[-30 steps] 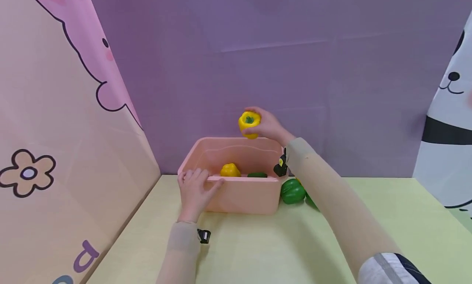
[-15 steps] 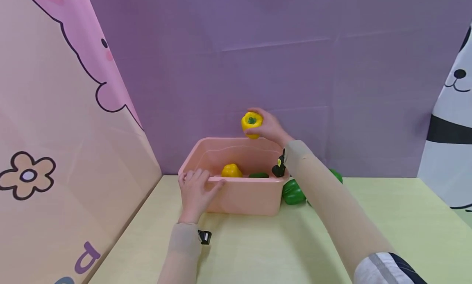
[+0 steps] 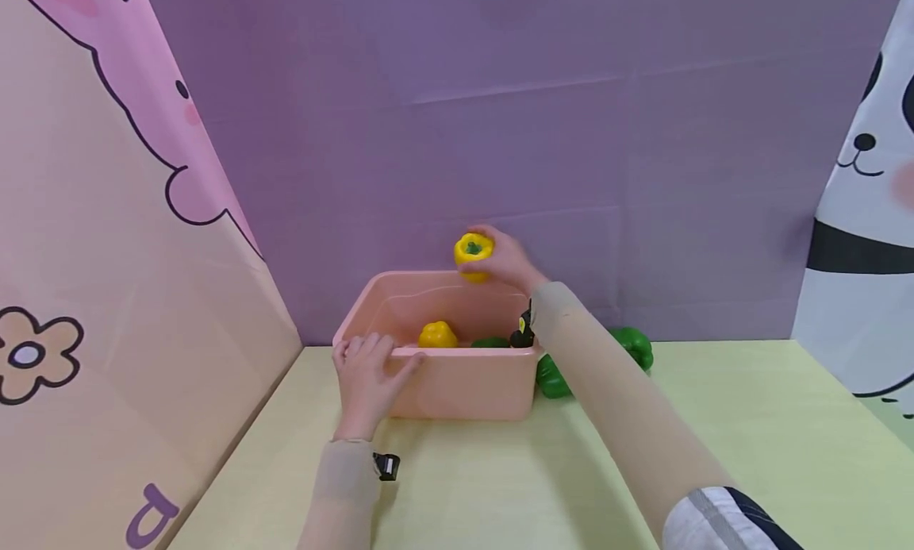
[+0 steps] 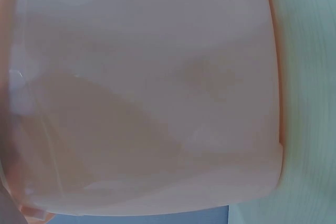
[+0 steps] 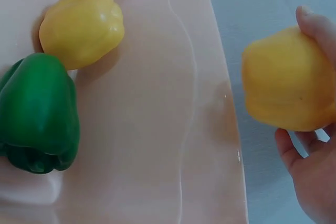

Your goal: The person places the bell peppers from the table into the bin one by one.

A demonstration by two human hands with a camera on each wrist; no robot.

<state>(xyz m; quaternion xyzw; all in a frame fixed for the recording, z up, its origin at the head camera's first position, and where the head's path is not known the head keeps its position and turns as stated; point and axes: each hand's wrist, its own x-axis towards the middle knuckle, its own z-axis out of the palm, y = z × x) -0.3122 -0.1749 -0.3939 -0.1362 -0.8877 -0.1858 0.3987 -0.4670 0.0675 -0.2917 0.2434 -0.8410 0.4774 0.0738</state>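
In the head view my right hand (image 3: 505, 260) grips a yellow bell pepper (image 3: 473, 249), its green stem facing the camera, above the back rim of a pink plastic bin (image 3: 457, 387). My left hand (image 3: 367, 379) holds the bin's front rim near the left corner, with the fingers bent over the edge. Inside the bin, the right wrist view shows another yellow bell pepper (image 5: 81, 29) beside a green bell pepper (image 5: 38, 111). The left wrist view is mostly filled by the bin's outer wall (image 4: 157, 93).
Right of the bin lie green bell peppers (image 3: 634, 348) on the pale yellow tabletop (image 3: 485, 486), partly hidden by my right forearm. A purple backdrop (image 3: 400, 137) stands close behind the bin. A printed panel (image 3: 107, 240) rises along the left side.
My right hand, still gripping the yellow pepper, has dropped slightly against the bin's rim. The head view has shifted a little. My left hand stays on the rim.
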